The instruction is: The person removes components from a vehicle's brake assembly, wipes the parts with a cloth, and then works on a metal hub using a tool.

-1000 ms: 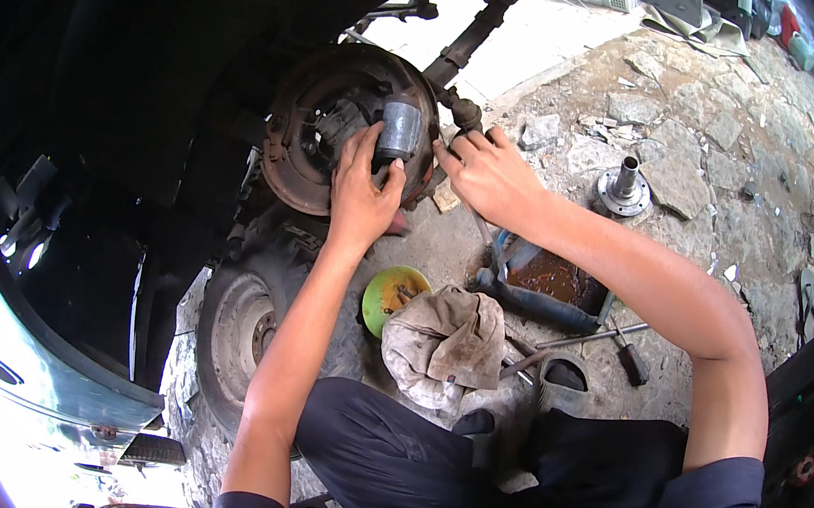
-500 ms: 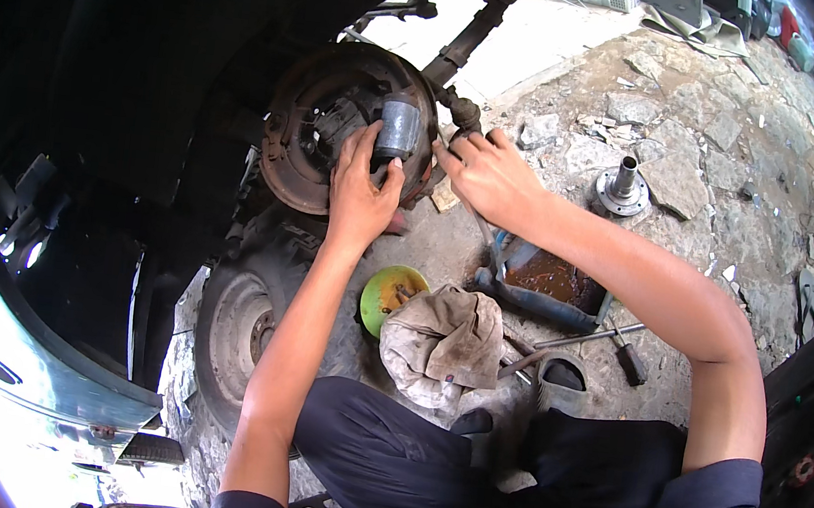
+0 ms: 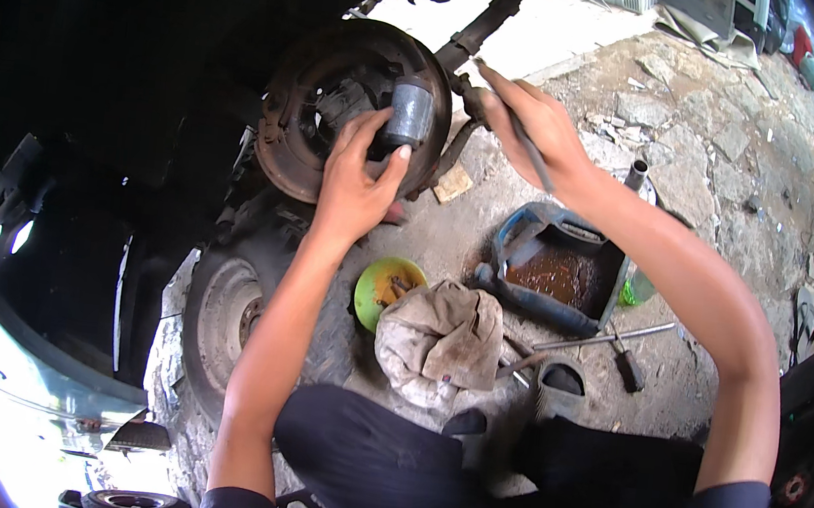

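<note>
A grey metal cylinder with a dark lower end sits against the rusty round brake backing plate under the wheel arch. My left hand grips the cylinder from below, thumb and fingers pressed to it. Beside the plate, to its right, my right hand is raised and closed round a metal bar, which slants up past a dark suspension joint. The bar's far end is too small to make out clearly.
Below lie a cut blue container with rusty liquid, a green bowl, a rag, a rod and a loose tyre. A flanged hub is partly behind my right forearm; broken stone covers the ground rightward.
My right hand has lifted up and to the right with the bar, and my forearm now partly hides the hub. My left hand remains on the cylinder; the view has shifted slightly.
</note>
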